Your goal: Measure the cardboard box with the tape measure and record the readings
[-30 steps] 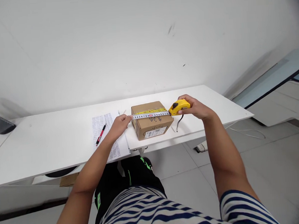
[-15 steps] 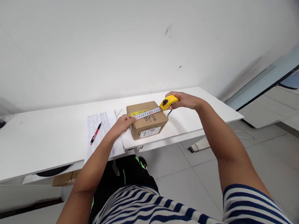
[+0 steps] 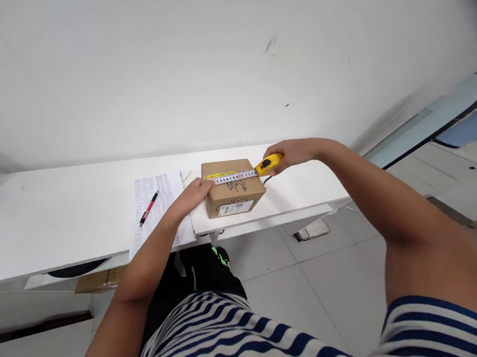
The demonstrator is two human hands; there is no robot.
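A small brown cardboard box (image 3: pixel 245 191) stands on the white table, with handwriting on its top and a white label (image 3: pixel 235 208) on its front. Across its top lies the pulled-out blade (image 3: pixel 230 178) of a tape measure. My left hand (image 3: pixel 197 194) is closed at the box's left edge, its thumb pressing the blade's end; its other fingers are partly hidden behind the box. At the right edge, my right hand (image 3: pixel 287 155) grips the yellow case of the tape measure (image 3: pixel 269 163). A dark strap hangs from the case.
Left of the box, handwritten paper sheets (image 3: pixel 174 190) lie on the white table (image 3: pixel 62 211), with a red and black pen (image 3: pixel 149 208) on them. A white wall rises behind. Cardboard boxes (image 3: pixel 93 281) sit below the table, and a glass-like panel (image 3: pixel 432 118) leans at the right.
My right elbow has swung outward and up, and the tape measure's case has tilted. The blade stays across the box top under my left thumb. The view has shifted slightly.
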